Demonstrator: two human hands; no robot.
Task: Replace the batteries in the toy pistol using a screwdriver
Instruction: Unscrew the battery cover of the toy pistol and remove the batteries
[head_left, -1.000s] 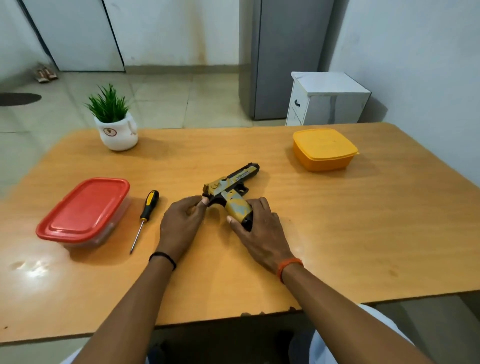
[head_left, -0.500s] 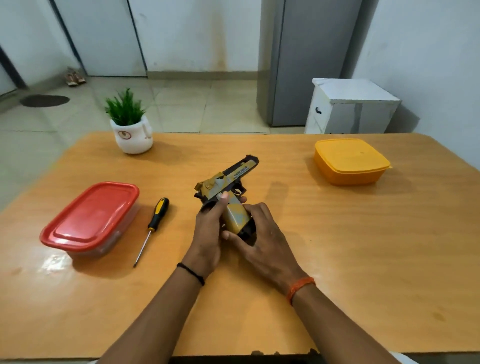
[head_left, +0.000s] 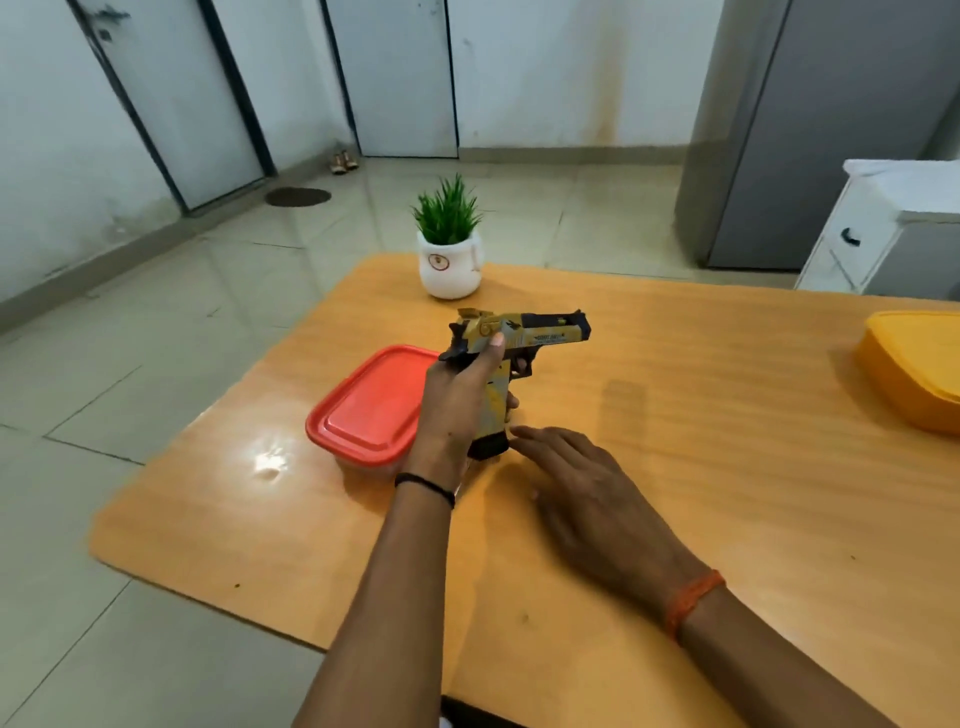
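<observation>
Wooden table (head_left: 727, 467): left hand (head_left: 457, 405) grips toy pistol (head_left: 524, 332) upright.

toy pistol (head_left: 524, 335): yellow-black camo | box lid (head_left: 376, 397): red | container (head_left: 919, 364): yellow | table (head_left: 727, 415): orange

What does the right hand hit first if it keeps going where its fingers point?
Likely the black base of the toy pistol, held upright by the left hand. The right hand's fingertips sit just short of it; depth is unclear.
</observation>
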